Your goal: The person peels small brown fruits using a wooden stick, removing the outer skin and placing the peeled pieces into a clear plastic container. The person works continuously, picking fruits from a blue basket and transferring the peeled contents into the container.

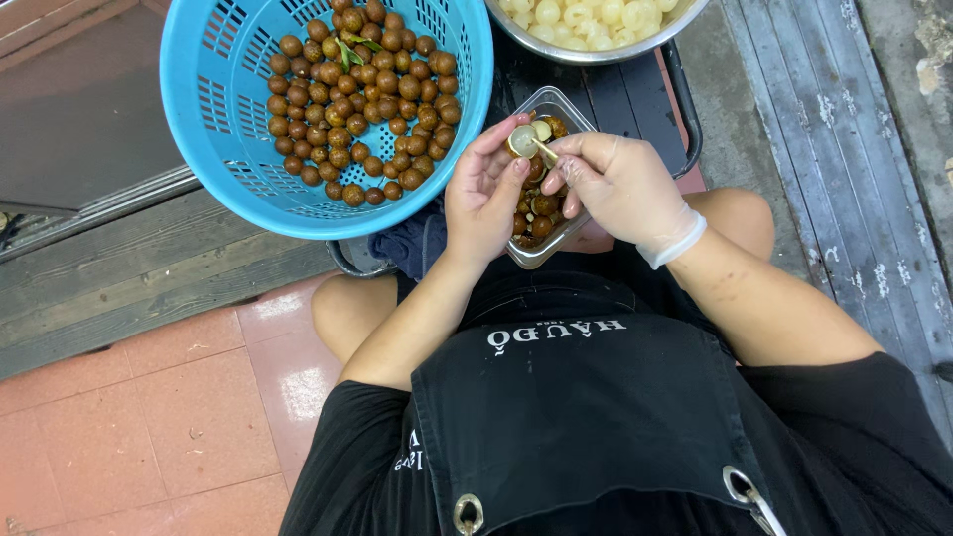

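A peeled, pale fruit (522,140) sits pinched between the thumb and fingertips of my left hand (483,194), held just above a clear plastic tub (556,103). My left fingers are curled closely round the fruit, not spread; the palm faces up toward the head camera. My right hand (620,184), in a thin translucent glove, is closed in a tight pinch on a small pale pick (545,151), whose tip meets the fruit's flesh. The two hands touch at the fingertips over the tub.

The tub below them holds brown shells and dark seeds (541,210); I cannot tell how full it is, since the hands cover most of it. To the left, just beside my left hand, a blue plastic basket (213,149) carries a heap of unpeeled brown fruits (362,99). At the top edge, a metal bowl (596,52) holds peeled white fruits (586,18). All rest on a dark stool (685,109) before my knees. A black apron (596,417) covers my lap, above red floor tiles (179,417).
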